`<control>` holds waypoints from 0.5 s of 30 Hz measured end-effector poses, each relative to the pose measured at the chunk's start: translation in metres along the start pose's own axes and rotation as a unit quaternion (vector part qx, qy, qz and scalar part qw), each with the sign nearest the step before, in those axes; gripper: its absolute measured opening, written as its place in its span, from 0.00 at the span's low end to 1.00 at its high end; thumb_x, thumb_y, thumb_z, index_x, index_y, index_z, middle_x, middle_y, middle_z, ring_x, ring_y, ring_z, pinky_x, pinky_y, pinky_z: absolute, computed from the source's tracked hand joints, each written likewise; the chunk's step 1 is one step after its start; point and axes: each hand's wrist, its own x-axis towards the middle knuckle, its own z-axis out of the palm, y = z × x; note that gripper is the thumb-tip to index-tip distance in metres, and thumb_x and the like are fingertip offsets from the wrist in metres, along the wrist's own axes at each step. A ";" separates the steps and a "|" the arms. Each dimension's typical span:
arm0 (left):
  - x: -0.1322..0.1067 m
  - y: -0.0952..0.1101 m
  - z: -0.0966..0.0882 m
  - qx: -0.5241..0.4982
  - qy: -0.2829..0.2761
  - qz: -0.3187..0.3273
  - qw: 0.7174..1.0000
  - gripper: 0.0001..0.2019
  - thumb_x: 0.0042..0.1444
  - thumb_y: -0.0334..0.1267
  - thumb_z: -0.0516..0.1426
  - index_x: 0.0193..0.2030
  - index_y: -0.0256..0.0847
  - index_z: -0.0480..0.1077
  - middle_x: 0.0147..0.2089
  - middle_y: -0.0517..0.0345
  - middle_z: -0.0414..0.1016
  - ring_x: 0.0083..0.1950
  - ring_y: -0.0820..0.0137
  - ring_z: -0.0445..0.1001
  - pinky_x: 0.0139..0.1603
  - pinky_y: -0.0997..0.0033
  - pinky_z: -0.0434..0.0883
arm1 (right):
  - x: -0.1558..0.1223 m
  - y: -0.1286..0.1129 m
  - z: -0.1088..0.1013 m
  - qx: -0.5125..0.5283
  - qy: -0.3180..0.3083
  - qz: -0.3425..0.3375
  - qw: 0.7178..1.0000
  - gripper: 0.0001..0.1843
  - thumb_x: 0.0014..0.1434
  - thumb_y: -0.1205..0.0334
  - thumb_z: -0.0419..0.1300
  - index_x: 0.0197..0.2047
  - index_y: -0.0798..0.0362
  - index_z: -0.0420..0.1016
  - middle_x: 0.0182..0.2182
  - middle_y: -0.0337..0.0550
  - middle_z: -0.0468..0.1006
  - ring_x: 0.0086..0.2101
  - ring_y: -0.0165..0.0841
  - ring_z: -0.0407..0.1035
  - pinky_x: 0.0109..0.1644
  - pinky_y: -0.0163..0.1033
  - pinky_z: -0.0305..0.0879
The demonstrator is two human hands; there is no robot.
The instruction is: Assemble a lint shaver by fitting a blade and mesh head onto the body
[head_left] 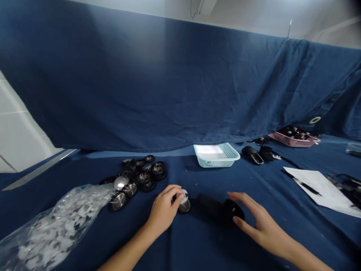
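My left hand [166, 207] is closed, its thumb and forefinger pinching a small white plastic piece [184, 195]. Just below that piece lies a round black cap with a silvery face [184, 206], partly covered. My right hand [258, 222] curls its thumb and fingers around the rounded end of a black object with a long handle-like part [216, 207], which lies on the cloth; its exact kind is hard to make out. Left of my left hand is a pile of similar round caps [143, 177], and one shows a silver mesh face [121, 183].
A clear bag of white plastic pieces [56, 229] lies at the left. Behind the hands stands a light blue basket [217, 163]. Black parts [254, 154], a pink basket [299, 142] and white paper [324, 188] with a pen [310, 189] are at the right. A blue curtain [169, 82] hangs behind.
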 end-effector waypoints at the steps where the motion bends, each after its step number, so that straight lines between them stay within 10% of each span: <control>1: 0.000 0.000 0.001 -0.018 0.018 0.004 1.000 0.11 0.63 0.40 0.51 0.40 0.44 0.75 0.52 0.55 0.74 0.43 0.68 0.75 0.38 0.72 0.71 | 0.001 0.001 -0.001 0.004 -0.005 0.008 1.000 0.32 0.59 0.52 0.61 0.65 0.42 0.59 0.61 0.47 0.64 0.58 0.46 0.62 0.63 0.54 0.60; 10: -0.009 0.007 0.003 -0.067 0.049 0.045 0.995 0.09 0.64 0.41 0.53 0.46 0.43 0.71 0.54 0.54 0.72 0.32 0.74 0.71 0.33 0.74 0.70 | 0.024 0.001 -0.011 0.193 -0.055 0.019 0.979 0.39 0.54 0.65 0.62 0.66 0.42 0.51 0.60 0.47 0.64 0.58 0.41 0.63 0.64 0.52 0.57; 15: -0.010 0.006 0.005 -0.067 0.064 0.056 0.994 0.10 0.64 0.41 0.53 0.48 0.43 0.70 0.54 0.52 0.72 0.33 0.73 0.71 0.32 0.75 0.70 | 0.049 0.023 -0.009 0.251 0.078 0.074 0.962 0.27 0.54 0.63 0.58 0.58 0.47 0.63 0.58 0.49 0.67 0.58 0.43 0.64 0.62 0.55 0.60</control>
